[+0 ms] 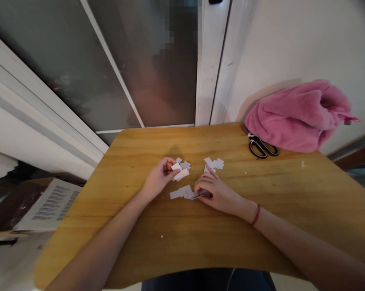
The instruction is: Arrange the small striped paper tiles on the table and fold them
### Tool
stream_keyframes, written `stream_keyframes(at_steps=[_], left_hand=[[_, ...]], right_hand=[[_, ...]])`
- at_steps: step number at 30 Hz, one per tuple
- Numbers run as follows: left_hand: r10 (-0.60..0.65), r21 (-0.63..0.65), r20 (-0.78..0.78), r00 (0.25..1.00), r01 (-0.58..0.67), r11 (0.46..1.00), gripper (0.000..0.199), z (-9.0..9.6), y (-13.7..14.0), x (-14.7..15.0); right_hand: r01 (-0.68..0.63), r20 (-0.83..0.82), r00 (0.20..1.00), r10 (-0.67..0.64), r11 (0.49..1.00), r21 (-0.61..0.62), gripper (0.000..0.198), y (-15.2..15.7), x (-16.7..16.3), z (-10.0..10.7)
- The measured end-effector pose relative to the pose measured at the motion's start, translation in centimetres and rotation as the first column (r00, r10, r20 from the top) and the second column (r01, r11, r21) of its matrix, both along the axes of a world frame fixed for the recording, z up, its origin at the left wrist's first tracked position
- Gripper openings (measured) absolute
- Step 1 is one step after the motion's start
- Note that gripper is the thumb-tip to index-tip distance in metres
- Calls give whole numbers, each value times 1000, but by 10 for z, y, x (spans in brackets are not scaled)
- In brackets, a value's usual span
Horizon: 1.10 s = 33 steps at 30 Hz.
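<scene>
Fingers (174,175) Closed on Paper Slips (181,174)

Left hand (158,178): thumb and fingers grasp white paper slips, next to loose slips (186,165) on the wooden table (134,242). Right hand (219,193): thumb and fingertips pinch a slip (197,197) at the right end of a short row (181,192). Separate group (214,162): on the table, just beyond the right hand. Black-handled scissors (265,149): farther right, against the pink plush cloth (294,115).

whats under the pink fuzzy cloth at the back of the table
Black-handled scissors show at the near left edge of the pink cloth, both finger loops in view. I can't make out their blades, and whatever else lies underneath is covered.
</scene>
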<state>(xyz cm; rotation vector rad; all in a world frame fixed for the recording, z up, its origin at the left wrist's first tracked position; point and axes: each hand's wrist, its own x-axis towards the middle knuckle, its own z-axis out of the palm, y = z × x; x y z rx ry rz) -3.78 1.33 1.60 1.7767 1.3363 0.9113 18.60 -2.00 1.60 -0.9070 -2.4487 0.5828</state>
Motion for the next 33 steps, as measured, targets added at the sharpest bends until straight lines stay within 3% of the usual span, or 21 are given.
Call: stream_keyframes(at_steps=[3,5,7,10,13,15,20,23,26,30,33], left_hand=[[165,216,-147,975,-132,968,28,-3,4,3],[240,335,-271,932,-142,931,30,-2,3,4],[261,378,-353,899,-118,918,29,0,-1,3],[190,358,-403,895,-37,933,25,6,-8,2],[85,295,-433,897,53,954,19,10,-13,3],[9,234,-466,885,113,966,19,11,-17,5],[-144,85,-523,840,220,972,35,9,-23,7],[-186,48,-520,834,247,968,42,7,-24,5],[-218,28,-511,832,270,962,30,7,-25,4],[-277,9,-496,823,324,946,13,9,-27,6],[-247,21,-493,834,295,955,19,9,-28,8]], right_hand=[[-11,8,1000,11,1000,18,14,0,-1,-2],[-11,8,1000,11,1000,24,15,-1,-2,-3],[9,-15,1000,-8,1000,24,11,1,-2,-3],[198,-133,972,-193,980,27,6,8,4,-2],[456,-236,865,-443,890,1,16,22,19,-2],[524,-191,839,-510,851,32,19,33,31,-5],[618,-184,786,-590,742,262,27,39,43,-5],[475,-90,878,-469,838,268,23,27,33,1],[327,78,933,-352,917,230,32,11,19,5],[259,176,941,-288,950,172,46,-3,7,2],[243,181,948,-261,963,116,41,-5,5,1]])
